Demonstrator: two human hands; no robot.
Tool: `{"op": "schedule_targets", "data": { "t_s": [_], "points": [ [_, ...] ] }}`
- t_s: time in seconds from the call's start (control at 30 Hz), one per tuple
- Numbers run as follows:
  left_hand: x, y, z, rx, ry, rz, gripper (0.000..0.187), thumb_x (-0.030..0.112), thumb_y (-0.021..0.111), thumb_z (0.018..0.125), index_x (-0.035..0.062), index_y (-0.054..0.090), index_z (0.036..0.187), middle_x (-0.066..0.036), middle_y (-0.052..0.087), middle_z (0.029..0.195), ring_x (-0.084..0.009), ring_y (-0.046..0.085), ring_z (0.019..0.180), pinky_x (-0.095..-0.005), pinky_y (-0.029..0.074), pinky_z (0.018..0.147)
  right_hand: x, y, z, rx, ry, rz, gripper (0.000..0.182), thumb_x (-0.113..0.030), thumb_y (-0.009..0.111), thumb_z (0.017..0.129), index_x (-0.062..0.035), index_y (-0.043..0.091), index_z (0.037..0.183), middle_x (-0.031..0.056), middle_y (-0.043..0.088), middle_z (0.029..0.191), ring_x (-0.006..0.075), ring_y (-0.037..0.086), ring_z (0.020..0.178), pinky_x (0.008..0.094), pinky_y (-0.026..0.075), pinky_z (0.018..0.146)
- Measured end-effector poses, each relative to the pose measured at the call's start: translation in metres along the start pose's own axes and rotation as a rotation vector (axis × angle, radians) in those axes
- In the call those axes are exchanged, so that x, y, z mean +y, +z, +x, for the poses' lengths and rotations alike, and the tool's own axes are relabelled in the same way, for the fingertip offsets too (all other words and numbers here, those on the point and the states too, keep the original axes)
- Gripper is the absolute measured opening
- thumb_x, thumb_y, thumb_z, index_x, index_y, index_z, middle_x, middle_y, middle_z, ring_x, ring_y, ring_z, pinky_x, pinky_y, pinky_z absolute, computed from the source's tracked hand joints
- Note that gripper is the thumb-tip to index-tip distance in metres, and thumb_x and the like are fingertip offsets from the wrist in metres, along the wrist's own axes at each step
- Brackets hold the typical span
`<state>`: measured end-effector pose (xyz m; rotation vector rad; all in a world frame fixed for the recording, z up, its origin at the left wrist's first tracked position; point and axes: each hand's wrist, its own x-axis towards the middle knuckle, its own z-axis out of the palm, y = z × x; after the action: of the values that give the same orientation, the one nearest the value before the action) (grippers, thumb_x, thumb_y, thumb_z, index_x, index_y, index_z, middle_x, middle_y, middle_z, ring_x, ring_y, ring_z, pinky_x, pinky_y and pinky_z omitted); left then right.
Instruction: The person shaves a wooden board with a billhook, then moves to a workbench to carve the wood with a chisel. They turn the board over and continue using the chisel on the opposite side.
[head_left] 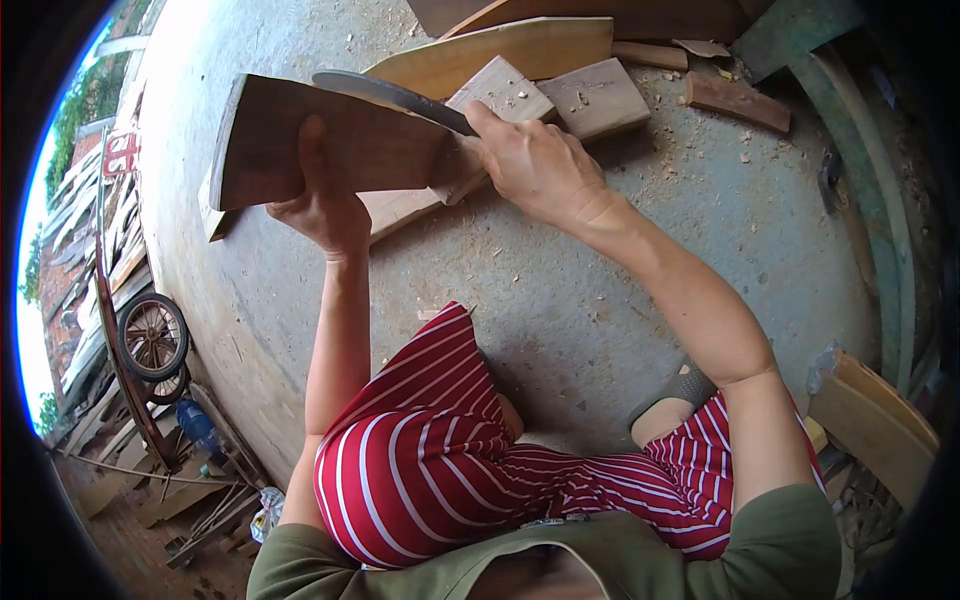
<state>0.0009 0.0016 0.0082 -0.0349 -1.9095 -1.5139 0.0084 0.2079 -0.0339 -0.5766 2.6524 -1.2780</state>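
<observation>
My left hand (pixel 325 205) is closed on the lower edge of a dark brown wooden board (pixel 370 145), its thumb lying on the face turned to me. The board is tilted, wide at the left and narrower toward the right. My right hand (pixel 545 170) is closed round the handle of a large knife (pixel 385 92), and the fingers hide that handle. Its long grey blade points left and runs along the board's upper edge, partly behind it. Below and behind the board, wooden blocks (pixel 605 98) lie on the floor, with shavings on top.
A long pale plank (pixel 500 48) lies behind the blocks. Wood chips litter the concrete floor (pixel 520 270). A reddish offcut (pixel 738 102) lies at the right, near a greenish frame (pixel 885 190). A spoked wheel (pixel 153 337) and stacked timber stand at the left.
</observation>
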Motion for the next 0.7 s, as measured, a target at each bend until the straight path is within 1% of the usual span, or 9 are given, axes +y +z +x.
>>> {"op": "schedule_targets", "data": {
  "t_s": [0.1, 0.17, 0.23, 0.3, 0.37, 0.43, 0.47, 0.6, 0.7],
  "points": [
    [-0.002, -0.004, -0.011, -0.020, -0.008, 0.075, 0.037, 0.008, 0.066, 0.093, -0.0047, 0.056, 0.126, -0.020, 0.066, 0.121, -0.0253, 0.067, 0.108, -0.0362, 0.054, 0.096, -0.006, -0.006, -0.003, 0.065, -0.015, 0.019, 0.024, -0.019, 0.052, 0.098, -0.0039, 0.047, 0.117, 0.0286, 0.064, 0.072, 0.0489, 0.065, 0.073, 0.0588, 0.053, 0.063],
    [0.002, -0.003, -0.006, -0.001, 0.030, 0.083, 0.038, 0.008, 0.066, 0.093, -0.0050, 0.055, 0.127, -0.020, 0.066, 0.121, -0.0263, 0.066, 0.109, -0.0371, 0.054, 0.097, 0.015, 0.019, -0.004, -0.144, 0.134, -0.057, 0.022, -0.022, 0.049, 0.100, -0.0049, 0.048, 0.113, 0.0269, 0.068, 0.081, 0.0476, 0.067, 0.082, 0.0590, 0.053, 0.074],
    [0.001, -0.002, -0.007, 0.035, 0.043, 0.011, 0.038, 0.007, 0.065, 0.093, -0.0055, 0.054, 0.127, -0.022, 0.066, 0.121, -0.0276, 0.066, 0.110, -0.0379, 0.054, 0.097, 0.034, 0.028, 0.001, -0.132, 0.120, -0.017, 0.022, -0.022, 0.049, 0.100, -0.0044, 0.047, 0.113, 0.0286, 0.067, 0.081, 0.0487, 0.067, 0.083, 0.0605, 0.053, 0.073],
    [-0.003, -0.004, -0.008, 0.013, 0.076, 0.038, 0.038, 0.008, 0.065, 0.093, -0.0063, 0.054, 0.127, -0.023, 0.066, 0.121, -0.0275, 0.066, 0.109, -0.0385, 0.054, 0.097, 0.030, 0.031, -0.008, -0.014, 0.072, 0.006, 0.028, -0.022, 0.053, 0.099, -0.0036, 0.046, 0.119, 0.0272, 0.065, 0.072, 0.0511, 0.063, 0.075, 0.0592, 0.051, 0.064],
    [0.003, -0.006, -0.008, 0.002, -0.004, 0.051, 0.039, 0.008, 0.065, 0.093, -0.0067, 0.054, 0.127, -0.023, 0.066, 0.120, -0.0275, 0.066, 0.109, -0.0378, 0.055, 0.095, 0.001, 0.005, -0.006, -0.085, 0.120, 0.031, 0.027, -0.021, 0.053, 0.099, -0.0039, 0.046, 0.118, 0.0269, 0.064, 0.072, 0.0514, 0.063, 0.075, 0.0592, 0.051, 0.064],
    [-0.001, -0.013, -0.008, -0.009, -0.003, 0.075, 0.038, 0.009, 0.065, 0.093, -0.0070, 0.054, 0.126, -0.023, 0.066, 0.120, -0.0271, 0.067, 0.107, -0.0365, 0.056, 0.092, -0.015, -0.009, 0.001, 0.088, 0.047, 0.086, 0.026, -0.021, 0.053, 0.099, -0.0038, 0.045, 0.116, 0.0282, 0.063, 0.070, 0.0514, 0.062, 0.074, 0.0590, 0.052, 0.064],
    [-0.002, -0.012, -0.009, -0.004, 0.017, 0.100, 0.038, 0.009, 0.065, 0.093, -0.0071, 0.054, 0.126, -0.023, 0.066, 0.120, -0.0269, 0.067, 0.107, -0.0359, 0.056, 0.092, -0.012, -0.004, 0.002, 0.088, 0.042, 0.082, 0.026, -0.021, 0.053, 0.099, -0.0038, 0.045, 0.116, 0.0282, 0.063, 0.070, 0.0514, 0.062, 0.074, 0.0590, 0.052, 0.064],
    [0.003, -0.006, -0.010, 0.026, 0.021, 0.078, 0.038, 0.009, 0.065, 0.093, -0.0072, 0.054, 0.126, -0.024, 0.066, 0.120, -0.0266, 0.067, 0.107, -0.0357, 0.056, 0.092, 0.023, 0.025, -0.008, -0.130, 0.103, -0.083, 0.023, -0.022, 0.052, 0.100, -0.0035, 0.044, 0.111, 0.0268, 0.064, 0.071, 0.0511, 0.062, 0.075, 0.0597, 0.051, 0.063],
    [0.000, -0.005, -0.010, -0.013, 0.067, 0.079, 0.039, 0.008, 0.065, 0.092, -0.0069, 0.053, 0.126, -0.024, 0.066, 0.119, -0.0269, 0.067, 0.107, -0.0368, 0.056, 0.093, 0.033, 0.024, -0.012, -0.069, 0.087, -0.018, 0.023, -0.022, 0.052, 0.100, -0.0034, 0.044, 0.112, 0.0270, 0.064, 0.072, 0.0510, 0.062, 0.075, 0.0601, 0.050, 0.063]
  ]
}}
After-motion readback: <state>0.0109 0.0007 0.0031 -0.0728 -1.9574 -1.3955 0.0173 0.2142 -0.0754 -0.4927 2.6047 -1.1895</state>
